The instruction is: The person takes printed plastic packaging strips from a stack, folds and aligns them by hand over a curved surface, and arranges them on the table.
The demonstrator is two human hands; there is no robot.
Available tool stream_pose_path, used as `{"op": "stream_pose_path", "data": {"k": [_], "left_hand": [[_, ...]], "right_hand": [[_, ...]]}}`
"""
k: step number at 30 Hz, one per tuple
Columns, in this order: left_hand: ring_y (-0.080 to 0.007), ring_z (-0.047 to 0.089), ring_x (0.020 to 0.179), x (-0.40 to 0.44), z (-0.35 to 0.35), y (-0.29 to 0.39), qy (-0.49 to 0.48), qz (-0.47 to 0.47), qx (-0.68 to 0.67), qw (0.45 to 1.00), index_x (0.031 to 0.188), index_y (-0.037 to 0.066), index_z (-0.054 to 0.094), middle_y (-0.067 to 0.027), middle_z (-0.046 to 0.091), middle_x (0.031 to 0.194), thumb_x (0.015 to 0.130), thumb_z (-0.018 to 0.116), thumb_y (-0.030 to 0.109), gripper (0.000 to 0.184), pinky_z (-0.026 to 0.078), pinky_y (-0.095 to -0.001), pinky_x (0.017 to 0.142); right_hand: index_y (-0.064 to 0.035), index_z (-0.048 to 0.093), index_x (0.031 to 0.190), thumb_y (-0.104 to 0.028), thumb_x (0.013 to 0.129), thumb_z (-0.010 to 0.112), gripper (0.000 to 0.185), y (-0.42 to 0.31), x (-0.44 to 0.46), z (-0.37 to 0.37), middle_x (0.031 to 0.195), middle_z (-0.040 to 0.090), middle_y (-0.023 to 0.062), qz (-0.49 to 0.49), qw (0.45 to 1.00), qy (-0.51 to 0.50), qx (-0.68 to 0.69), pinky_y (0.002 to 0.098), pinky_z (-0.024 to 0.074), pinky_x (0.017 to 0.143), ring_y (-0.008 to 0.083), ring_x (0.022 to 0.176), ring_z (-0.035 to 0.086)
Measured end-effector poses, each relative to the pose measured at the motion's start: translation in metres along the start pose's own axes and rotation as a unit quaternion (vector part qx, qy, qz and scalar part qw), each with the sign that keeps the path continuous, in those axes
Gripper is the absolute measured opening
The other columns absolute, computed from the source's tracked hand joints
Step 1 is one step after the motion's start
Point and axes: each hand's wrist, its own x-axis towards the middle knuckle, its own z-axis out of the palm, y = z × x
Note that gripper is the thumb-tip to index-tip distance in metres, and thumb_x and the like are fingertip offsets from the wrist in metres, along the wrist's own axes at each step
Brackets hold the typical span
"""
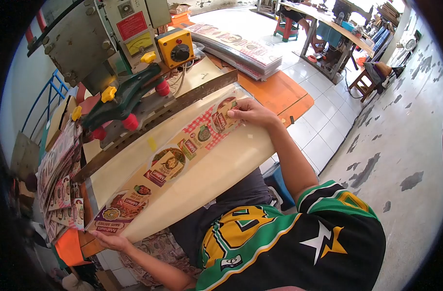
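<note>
A long printed plastic strip (169, 162) with food pictures lies slantwise over a cream sheet (202, 194) in front of the machine. My right hand (253, 112) pinches the strip's upper right end between thumb and fingers. At the lower left end, my left hand (112, 241) is under the strip's corner, with its fingers partly hidden by it. Beyond the strip runs a long metal bar (158, 123), and over it stands the machine's dark green bracket (122, 99) with red and yellow knobs.
Printed sheets are piled at the left (61, 194) and stacked on the orange table (289, 94) behind (241, 48). A yellow control box (175, 47) sits on the machine. Far back, a person's legs show beside a workbench (328, 22). A peeling wall (401, 145) stands right.
</note>
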Motion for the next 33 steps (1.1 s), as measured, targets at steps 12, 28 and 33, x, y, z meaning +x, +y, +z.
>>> {"op": "stream_pose_path", "data": {"k": [12,28,33], "left_hand": [[-0.0197,0.059,0.106,-0.029,-0.009,0.027,-0.039,0.03,-0.03,0.998,0.12,-0.011,0.057,-0.0166,0.061,0.119,0.101,0.06,0.031,0.046,0.047,-0.0336,0.093],[-0.0165,0.059,0.08,-0.057,-0.036,0.097,-0.3,0.025,0.12,0.946,0.09,-0.001,0.06,-0.0089,0.062,0.083,0.101,0.058,0.031,0.034,0.047,-0.0297,0.074],[-0.0209,0.062,0.086,-0.104,0.055,0.131,-0.446,0.142,0.11,0.877,0.108,-0.005,0.064,-0.0128,0.065,0.099,0.097,0.064,0.035,0.041,0.049,-0.032,0.079]], "right_hand": [[0.0034,0.068,0.117,-0.034,0.096,0.07,0.044,-0.011,-0.005,0.01,0.102,0.073,0.004,-0.014,0.996,0.015,0.09,0.0269,0.0515,0.08,0.009,0.091,0.064],[0.0038,0.068,0.109,-0.031,0.1,0.065,0.036,-0.09,-0.037,0.084,0.084,0.07,0.0046,-0.124,0.986,-0.107,0.041,0.0307,0.0491,0.069,0.0071,0.077,0.056],[0.002,0.064,0.099,-0.028,0.1,0.064,0.03,-0.116,-0.052,0.127,0.071,0.058,0.0189,-0.16,0.97,-0.177,-0.037,0.0383,0.0457,0.062,0.0239,0.064,0.059]]}}
